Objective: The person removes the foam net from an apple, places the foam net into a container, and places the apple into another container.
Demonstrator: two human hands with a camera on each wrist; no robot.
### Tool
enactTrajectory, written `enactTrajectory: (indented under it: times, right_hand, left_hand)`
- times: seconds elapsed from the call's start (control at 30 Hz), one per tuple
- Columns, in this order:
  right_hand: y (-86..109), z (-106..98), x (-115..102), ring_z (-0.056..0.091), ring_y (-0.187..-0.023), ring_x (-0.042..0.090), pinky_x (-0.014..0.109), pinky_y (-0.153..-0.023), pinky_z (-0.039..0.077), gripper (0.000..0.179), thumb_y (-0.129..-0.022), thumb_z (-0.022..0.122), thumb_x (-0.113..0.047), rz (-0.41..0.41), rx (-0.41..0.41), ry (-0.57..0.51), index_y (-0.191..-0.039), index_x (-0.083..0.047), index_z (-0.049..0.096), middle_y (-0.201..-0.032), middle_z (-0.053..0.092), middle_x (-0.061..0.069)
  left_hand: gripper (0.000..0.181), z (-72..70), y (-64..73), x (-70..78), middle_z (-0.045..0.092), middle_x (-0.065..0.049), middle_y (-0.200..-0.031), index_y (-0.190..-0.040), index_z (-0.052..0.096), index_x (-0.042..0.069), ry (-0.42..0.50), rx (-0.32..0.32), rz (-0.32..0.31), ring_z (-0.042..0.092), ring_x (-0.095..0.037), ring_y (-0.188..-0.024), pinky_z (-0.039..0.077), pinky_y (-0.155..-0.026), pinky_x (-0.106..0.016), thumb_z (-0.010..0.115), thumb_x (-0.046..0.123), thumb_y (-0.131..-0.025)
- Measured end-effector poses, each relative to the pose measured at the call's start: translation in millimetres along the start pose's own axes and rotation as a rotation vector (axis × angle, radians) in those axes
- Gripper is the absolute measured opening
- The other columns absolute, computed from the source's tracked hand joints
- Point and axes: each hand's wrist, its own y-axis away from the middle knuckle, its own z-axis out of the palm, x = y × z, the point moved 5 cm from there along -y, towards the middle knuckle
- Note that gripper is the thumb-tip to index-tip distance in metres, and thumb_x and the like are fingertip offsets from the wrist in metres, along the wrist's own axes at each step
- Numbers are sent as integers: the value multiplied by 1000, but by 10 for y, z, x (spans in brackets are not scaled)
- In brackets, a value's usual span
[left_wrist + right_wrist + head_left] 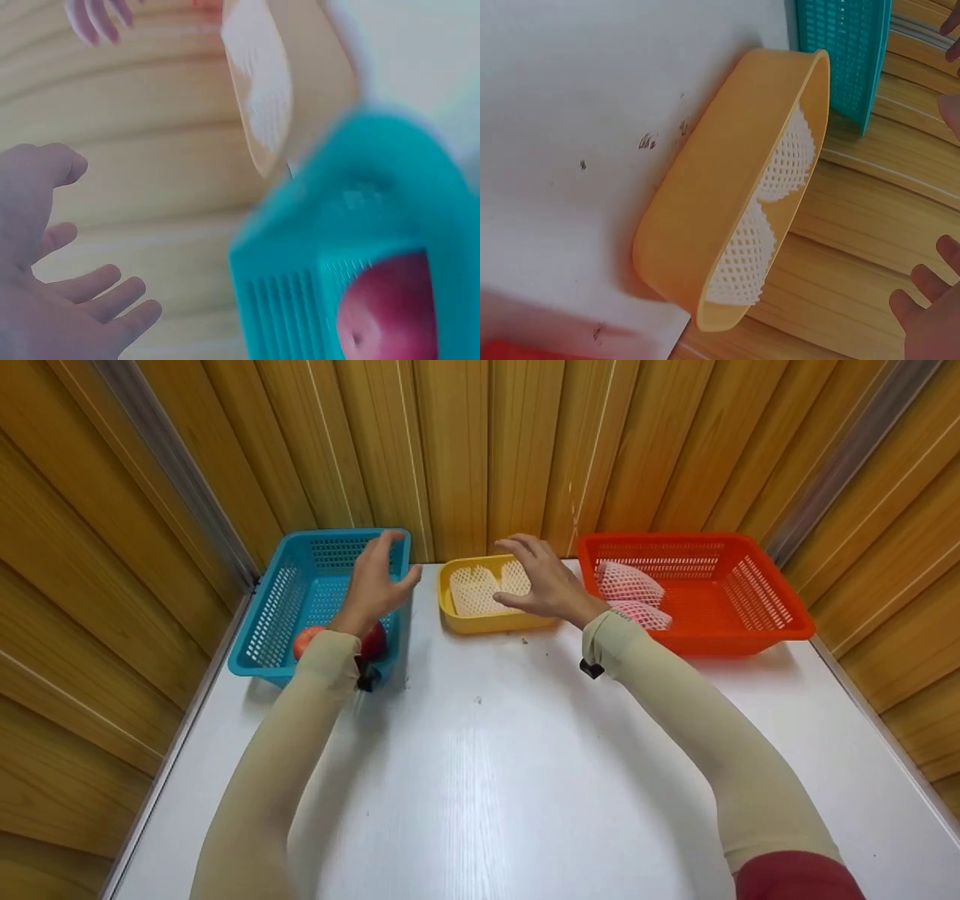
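Observation:
My left hand (375, 589) hovers above the right side of the blue basket (259, 622), fingers spread and nothing in its grasp. Below that wrist, a dark red apple (374, 640) and a lighter red fruit (306, 640), partly hidden by the sleeve, lie in the basket. Over the right end of the yellow bin (487, 622) is my right hand (546, 583), fingers loosely bent and holding nothing. White foam net sleeves (474, 591) lie inside this bin; the right wrist view shows the foam nets (742, 255) standing against its wall.
A red basket (739, 641) stands at the right with pink-and-white foam nets (631, 585) in its left part; whether they wrap anything cannot be told. Wood-patterned walls (487, 457) enclose the white table (480, 780) at the back and sides.

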Motion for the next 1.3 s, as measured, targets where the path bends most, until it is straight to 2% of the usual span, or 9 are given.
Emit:
enactTrajectory:
  times: [0.23,0.4,0.53,0.67,0.9,1.13,1.3]
  right_hand:
    - [68,-178,218,34,-145,30,56,-116,35,83,-86,80,-48,14,-9,22,-154,-23,40,-158,35,7]
    - [126,-315,370,32,-146,30,59,-115,36,83,-86,80,-49,80,-32,24,-155,-27,38,-160,32,4]
    - [173,-433,506,31,-147,32,61,-115,34,82,-85,81,-48,101,-37,36,-154,-25,41,-161,32,5]
    - [223,-539,658,30,-147,34,62,-116,33,81,-86,81,-47,114,-42,49,-152,-23,43,-161,31,7]
    - [311,-615,902,22,-151,36,69,-114,29,82,-87,79,-49,200,-115,40,-157,-34,37,-168,21,4]
    - [339,-631,1036,21,-152,37,70,-114,29,83,-90,77,-44,223,-127,27,-160,-36,34,-168,22,4]
    - [364,-690,1129,21,-152,37,71,-113,29,80,-91,77,-42,253,-118,19,-159,-40,35,-168,23,5]
  left_hand:
    - [65,268,98,412,42,-10,-157,-151,42,12,9,-22,132,39,-27,-146,37,-118,-46,71,32,-96]
    - [65,416,165,566,40,-10,-158,-149,44,14,51,-10,201,41,-27,-144,41,-115,-46,73,32,-94]
    - [65,532,188,639,37,-12,-160,-149,44,12,78,-7,241,38,-29,-146,38,-116,-49,73,32,-94]
    - [68,670,189,688,37,-13,-159,-150,43,11,102,-17,255,37,-29,-147,38,-117,-48,74,32,-93]
    - [76,916,223,764,30,-15,-164,-153,39,10,114,-43,269,35,-31,-149,37,-117,-49,74,38,-92]
    - [79,1104,287,802,21,-14,-168,-155,37,14,135,-57,246,29,-32,-151,34,-118,-55,73,43,-92]
    - [79,1220,316,876,22,-13,-167,-156,35,14,163,-78,286,27,-29,-152,31,-120,-50,73,44,-93]
